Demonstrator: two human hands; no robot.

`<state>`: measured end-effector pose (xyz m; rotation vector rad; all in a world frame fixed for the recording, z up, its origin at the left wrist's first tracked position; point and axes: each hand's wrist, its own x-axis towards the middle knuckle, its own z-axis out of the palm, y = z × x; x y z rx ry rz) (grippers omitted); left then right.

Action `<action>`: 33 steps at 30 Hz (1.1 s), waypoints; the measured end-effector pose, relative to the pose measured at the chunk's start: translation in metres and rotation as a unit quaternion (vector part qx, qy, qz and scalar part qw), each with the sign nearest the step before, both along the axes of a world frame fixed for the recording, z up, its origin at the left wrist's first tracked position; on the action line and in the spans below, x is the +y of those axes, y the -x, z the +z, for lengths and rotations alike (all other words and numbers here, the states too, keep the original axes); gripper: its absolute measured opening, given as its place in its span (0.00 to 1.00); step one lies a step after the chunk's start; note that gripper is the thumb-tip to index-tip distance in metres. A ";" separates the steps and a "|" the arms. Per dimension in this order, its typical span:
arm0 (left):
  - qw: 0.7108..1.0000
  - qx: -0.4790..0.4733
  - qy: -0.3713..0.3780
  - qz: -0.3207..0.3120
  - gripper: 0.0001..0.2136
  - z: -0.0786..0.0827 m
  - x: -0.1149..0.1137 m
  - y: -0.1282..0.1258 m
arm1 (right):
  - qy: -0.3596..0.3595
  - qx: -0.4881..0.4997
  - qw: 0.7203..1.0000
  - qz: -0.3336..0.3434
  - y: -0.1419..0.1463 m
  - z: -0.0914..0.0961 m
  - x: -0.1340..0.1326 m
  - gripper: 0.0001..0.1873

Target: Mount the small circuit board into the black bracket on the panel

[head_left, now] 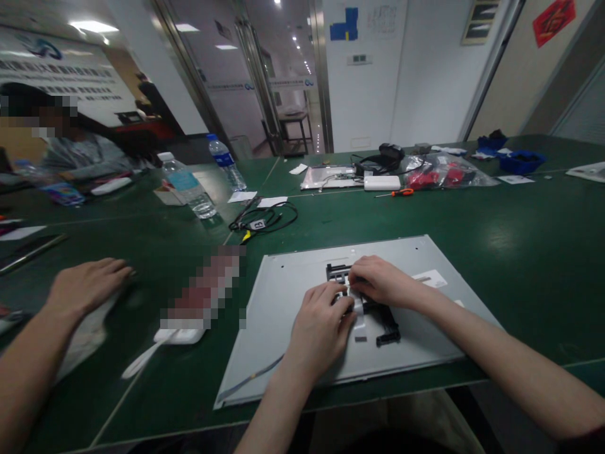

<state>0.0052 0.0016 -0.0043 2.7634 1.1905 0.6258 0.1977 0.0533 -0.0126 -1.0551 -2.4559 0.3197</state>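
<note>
A pale grey flat panel (274, 315) lies on the table before me. On it rests a black plastic bracket (388, 328) with bars and openings. A flat grey ribbon cable (360, 329) runs down from between my fingers over the panel. My left hand (324, 315) is closed, its fingertips on the bracket beside the cable. Just right of them, my right hand (378, 280) pinches at the bracket's upper middle; the fingers hide what they grip. A thin dark cable (258, 376) crosses the panel's lower left, partly under my left wrist.
Another person's hand (92, 287) rests on the table (472, 214) at left, near a white-based device (182, 335), partly pixelated. Farther back are a black cable coil (269, 217), water bottles (189, 186), an orange screwdriver (401, 192), plastic bags (444, 173) and a blue tray (522, 162).
</note>
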 end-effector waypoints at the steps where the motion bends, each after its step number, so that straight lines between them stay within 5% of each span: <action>1: 1.000 0.001 0.001 0.001 0.07 0.000 0.000 0.000 | 0.000 -0.001 1.000 -0.001 0.000 0.000 0.000 0.03; 33: 0.997 0.022 -0.002 -0.070 0.06 -0.003 0.001 0.000 | -0.004 0.003 1.000 0.009 0.003 0.000 0.000 0.03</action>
